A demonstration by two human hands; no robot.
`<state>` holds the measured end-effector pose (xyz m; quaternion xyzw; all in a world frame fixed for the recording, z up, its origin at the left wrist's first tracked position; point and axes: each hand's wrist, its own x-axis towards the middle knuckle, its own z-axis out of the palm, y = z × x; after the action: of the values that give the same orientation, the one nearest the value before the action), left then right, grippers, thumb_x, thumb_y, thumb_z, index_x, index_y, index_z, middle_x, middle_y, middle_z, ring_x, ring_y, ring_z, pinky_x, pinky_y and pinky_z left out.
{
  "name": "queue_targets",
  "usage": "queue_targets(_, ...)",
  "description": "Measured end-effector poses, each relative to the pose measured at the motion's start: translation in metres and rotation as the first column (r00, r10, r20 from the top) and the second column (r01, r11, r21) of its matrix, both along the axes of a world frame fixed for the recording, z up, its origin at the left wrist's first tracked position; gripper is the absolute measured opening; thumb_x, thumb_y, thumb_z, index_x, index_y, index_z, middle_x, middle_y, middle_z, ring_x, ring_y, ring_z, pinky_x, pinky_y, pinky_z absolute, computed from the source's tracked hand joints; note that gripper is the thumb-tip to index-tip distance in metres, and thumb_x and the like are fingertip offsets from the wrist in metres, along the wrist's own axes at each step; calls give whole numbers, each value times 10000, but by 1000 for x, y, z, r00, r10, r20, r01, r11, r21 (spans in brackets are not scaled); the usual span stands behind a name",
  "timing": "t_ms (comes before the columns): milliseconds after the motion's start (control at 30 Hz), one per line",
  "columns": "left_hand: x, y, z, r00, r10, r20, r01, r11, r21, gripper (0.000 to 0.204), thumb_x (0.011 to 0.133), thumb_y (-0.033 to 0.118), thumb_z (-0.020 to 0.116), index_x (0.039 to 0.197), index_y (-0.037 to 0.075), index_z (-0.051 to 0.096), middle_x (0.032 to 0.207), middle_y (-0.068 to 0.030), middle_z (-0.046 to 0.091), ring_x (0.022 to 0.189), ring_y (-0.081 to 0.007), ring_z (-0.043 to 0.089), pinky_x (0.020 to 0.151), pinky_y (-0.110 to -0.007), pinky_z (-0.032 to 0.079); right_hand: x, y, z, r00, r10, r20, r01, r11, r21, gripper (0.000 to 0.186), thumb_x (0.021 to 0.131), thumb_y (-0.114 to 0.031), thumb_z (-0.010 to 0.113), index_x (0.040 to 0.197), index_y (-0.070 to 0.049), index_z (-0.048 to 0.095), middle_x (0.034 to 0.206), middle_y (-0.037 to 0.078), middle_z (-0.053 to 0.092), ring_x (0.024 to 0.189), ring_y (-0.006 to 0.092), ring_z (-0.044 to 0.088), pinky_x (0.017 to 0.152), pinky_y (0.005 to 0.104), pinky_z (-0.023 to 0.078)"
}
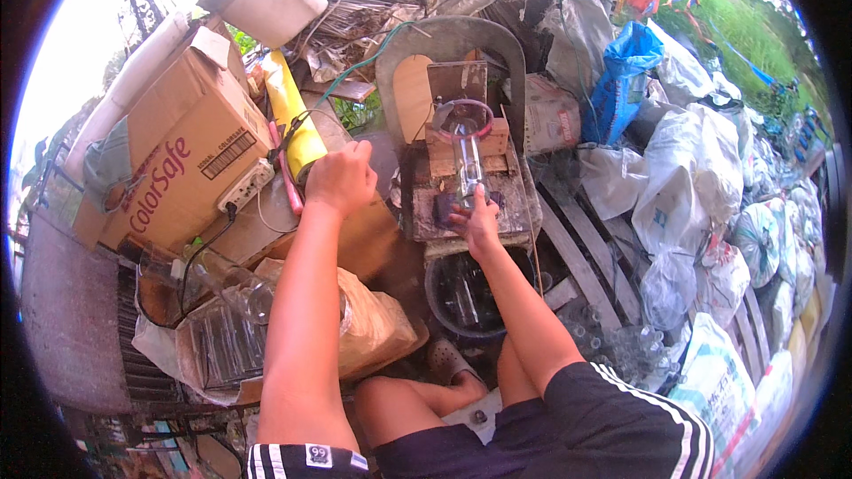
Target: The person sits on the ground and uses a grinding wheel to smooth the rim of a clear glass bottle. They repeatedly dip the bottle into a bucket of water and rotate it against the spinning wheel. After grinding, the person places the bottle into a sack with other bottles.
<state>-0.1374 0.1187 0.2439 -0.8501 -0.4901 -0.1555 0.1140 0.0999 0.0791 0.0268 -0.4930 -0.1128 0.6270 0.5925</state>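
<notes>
My right hand (475,217) grips the lower part of a clear glass bottle (467,164), whose upper end lies within a purple ring (486,128) on a wooden block rig. The rig stands on a worn grey chair (396,53). My left hand (342,176) is a closed fist just beside the lower end of a yellow cylinder (291,106); what it holds, if anything, is hidden. A dark tub (437,300) with glass inside sits below the chair seat.
A cardboard box (169,124) with a white power strip (244,188) stands at left, near a paper sack (373,328) and glassware (222,346). White sacks (674,177), a blue bag (621,80), slatted boards (603,248) and several bottles (612,346) are at right.
</notes>
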Motion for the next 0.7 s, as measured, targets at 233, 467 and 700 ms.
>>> queue_targets(233, -1, 1, 0, 1000, -9, -24, 9, 1000, 13, 147, 864, 159, 654, 930, 53, 575, 913, -186, 699, 827, -428, 714, 727, -533, 590, -10, 16, -17, 944, -181, 275, 149, 980, 132, 906, 985, -518, 728, 1524, -52, 168, 1380, 242, 511, 1045, 305, 678, 773, 437, 572)
queue_targets(467, 1, -1, 2, 1000, 4, -24, -4, 1000, 6, 155, 860, 164, 659, 931, 53, 577, 919, -186, 699, 832, -431, 713, 729, -534, 591, 3, 10, -16, 999, 48, 13, -48, 999, -5, 824, 1009, -537, 683, 1485, -66, 203, 1379, 215, 524, 1013, 306, 694, 745, 421, 596)
queue_targets(700, 0, 1, 0, 1000, -7, -2, 7, 1000, 14, 144, 863, 152, 653, 924, 47, 576, 915, -194, 695, 830, -442, 704, 727, -545, 580, -9, 19, -24, 925, -190, 330, 148, 978, 149, 869, 998, -623, 642, 1488, -42, 221, 1311, 219, 591, 1041, 314, 705, 821, 437, 560)
